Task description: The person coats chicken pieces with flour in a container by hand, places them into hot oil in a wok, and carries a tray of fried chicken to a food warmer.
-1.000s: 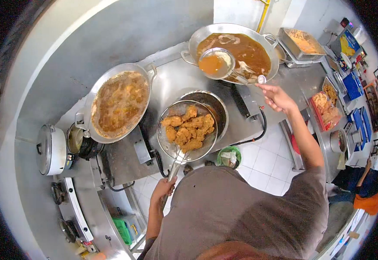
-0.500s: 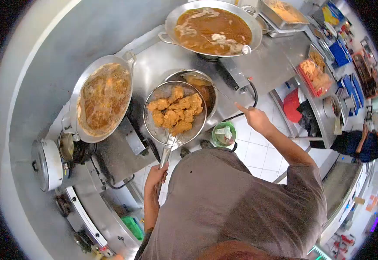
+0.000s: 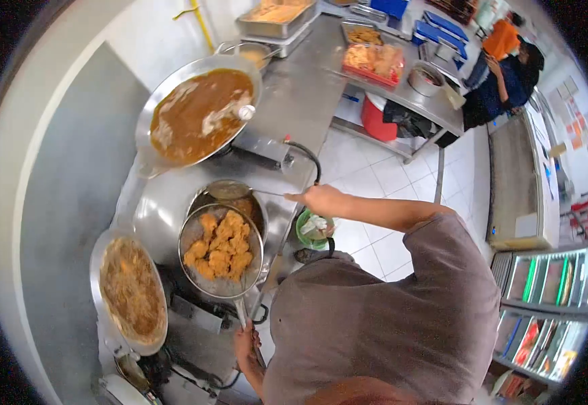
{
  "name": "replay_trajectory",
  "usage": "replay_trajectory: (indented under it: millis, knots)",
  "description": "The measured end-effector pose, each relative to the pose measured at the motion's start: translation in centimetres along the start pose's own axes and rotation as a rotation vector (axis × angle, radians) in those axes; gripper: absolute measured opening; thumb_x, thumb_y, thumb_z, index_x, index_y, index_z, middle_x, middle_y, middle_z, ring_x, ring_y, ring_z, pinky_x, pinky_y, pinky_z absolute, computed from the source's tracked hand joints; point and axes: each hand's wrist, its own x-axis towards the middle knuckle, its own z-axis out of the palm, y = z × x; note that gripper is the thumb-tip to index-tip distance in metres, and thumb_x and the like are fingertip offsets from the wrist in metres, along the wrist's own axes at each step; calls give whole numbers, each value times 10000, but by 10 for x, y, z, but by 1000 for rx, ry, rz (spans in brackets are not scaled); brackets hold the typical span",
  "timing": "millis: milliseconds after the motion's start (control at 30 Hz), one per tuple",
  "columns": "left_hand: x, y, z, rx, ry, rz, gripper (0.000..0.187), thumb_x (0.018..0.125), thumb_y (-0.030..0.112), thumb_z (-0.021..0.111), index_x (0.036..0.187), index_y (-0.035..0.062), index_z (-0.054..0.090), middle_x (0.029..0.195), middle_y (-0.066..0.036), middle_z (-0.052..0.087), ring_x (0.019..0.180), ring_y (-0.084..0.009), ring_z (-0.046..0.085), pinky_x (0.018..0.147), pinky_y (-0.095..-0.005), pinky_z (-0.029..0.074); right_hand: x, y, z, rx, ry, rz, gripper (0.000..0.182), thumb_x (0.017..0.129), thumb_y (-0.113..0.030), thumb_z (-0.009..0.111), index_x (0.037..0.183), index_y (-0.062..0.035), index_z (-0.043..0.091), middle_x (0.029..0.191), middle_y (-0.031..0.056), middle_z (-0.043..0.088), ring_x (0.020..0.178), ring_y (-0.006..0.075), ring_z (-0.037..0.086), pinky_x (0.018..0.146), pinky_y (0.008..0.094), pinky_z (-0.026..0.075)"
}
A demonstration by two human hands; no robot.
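Note:
My left hand (image 3: 246, 343) is wrapped round the handle of a large wire strainer (image 3: 196, 286). Golden fried chicken pieces (image 3: 221, 244) lie in the strainer, which overlaps the rim of a round metal pot (image 3: 265, 214) on the steel counter. With its index finger stretched along the handle, my right hand (image 3: 321, 200) grips a smaller skimmer (image 3: 228, 190). The skimmer's head is over the far side of the pot, just beyond the strainer. Most of the pot's inside is hidden under the two tools.
A wok of brown oil (image 3: 203, 115) with a dial thermometer (image 3: 246, 112) stands ahead. Another wok (image 3: 132, 293) bubbles at the left. A green bin (image 3: 314, 229) sits on the floor. Food trays (image 3: 375, 64) line the far counter, and people (image 3: 506, 74) stand at the upper right.
The view has swung to the right, so the woks and pot appear farther left. Both hands keep hold of their tools, and the chicken stays in the strainer.

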Motion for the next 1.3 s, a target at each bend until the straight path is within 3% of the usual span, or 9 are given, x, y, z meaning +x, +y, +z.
replay_trajectory:
  millis: [267, 633, 733, 833, 1067, 1133, 1167, 1233, 1300]
  knots:
    - [6, -7, 8, -55, 68, 81, 401, 892, 408, 621, 743, 58, 495, 553, -25, 455, 413, -122, 423, 369, -278, 338, -28, -60, 13, 115, 264, -129, 758, 792, -39, 536, 1450, -325, 290, 860, 169, 526, 542, 293, 592, 469, 421, 497]
    - [38, 46, 77, -52, 185, 72, 435, 890, 386, 632, 679, 28, 504, 526, -38, 467, 414, -128, 436, 364, -305, 333, 8, -65, 100, 44, 59, -133, 792, 832, -70, 512, 1478, -365, 163, 946, 181, 461, 616, 285, 617, 530, 384, 540]
    - [68, 16, 82, -155, 199, 126, 431, 893, 386, 627, 668, 38, 505, 509, -33, 457, 416, -123, 436, 365, -310, 322, 7, -52, 114, 173, 16, -208, 714, 866, -42, 426, 1482, -318, 194, 942, 178, 431, 609, 310, 584, 529, 408, 519]
    - [31, 49, 109, -122, 305, 141, 404, 896, 353, 626, 656, 53, 505, 520, -23, 463, 424, -126, 429, 395, -302, 329, 12, -51, 100, 164, -105, -212, 760, 830, -76, 517, 1480, -302, 196, 949, 186, 465, 737, 340, 630, 612, 413, 551]
    - [41, 47, 108, -349, 213, 52, 337, 944, 366, 528, 875, 48, 613, 632, -24, 555, 509, -106, 497, 463, -262, 385, 41, -58, 100, 225, -255, -57, 619, 826, -63, 507, 1410, -182, 337, 1089, 250, 512, 827, 398, 621, 690, 498, 519]
    - [58, 28, 107, -392, 275, 249, 358, 934, 327, 533, 1038, -6, 614, 801, -62, 616, 686, -126, 551, 593, -266, 440, 47, -47, 118, 222, -127, -182, 625, 822, -96, 542, 1408, -109, 324, 1192, 271, 511, 838, 393, 628, 692, 495, 520]
    - [55, 20, 107, -306, 449, 324, 394, 935, 324, 529, 1151, -4, 558, 965, -114, 632, 820, -147, 571, 684, -287, 465, 46, -48, 117, 268, -122, -151, 646, 830, -135, 562, 1415, -57, 299, 1278, 246, 477, 1019, 388, 556, 849, 462, 458]
    - [31, -3, 92, -455, 321, 231, 465, 950, 387, 497, 1222, 11, 487, 1081, -125, 614, 957, -186, 592, 799, -321, 475, 47, -32, 138, 462, -57, -181, 691, 872, -187, 584, 1434, 32, 248, 1474, 241, 285, 1375, 356, 270, 1121, 387, 226]
    - [10, -42, 81, -500, 342, 293, 509, 942, 446, 494, 1206, 11, 485, 1091, -123, 615, 944, -206, 615, 783, -331, 482, 55, -22, 143, 451, 111, -284, 700, 879, -194, 602, 1436, 32, 243, 1481, 233, 275, 1380, 347, 252, 1136, 415, 166]
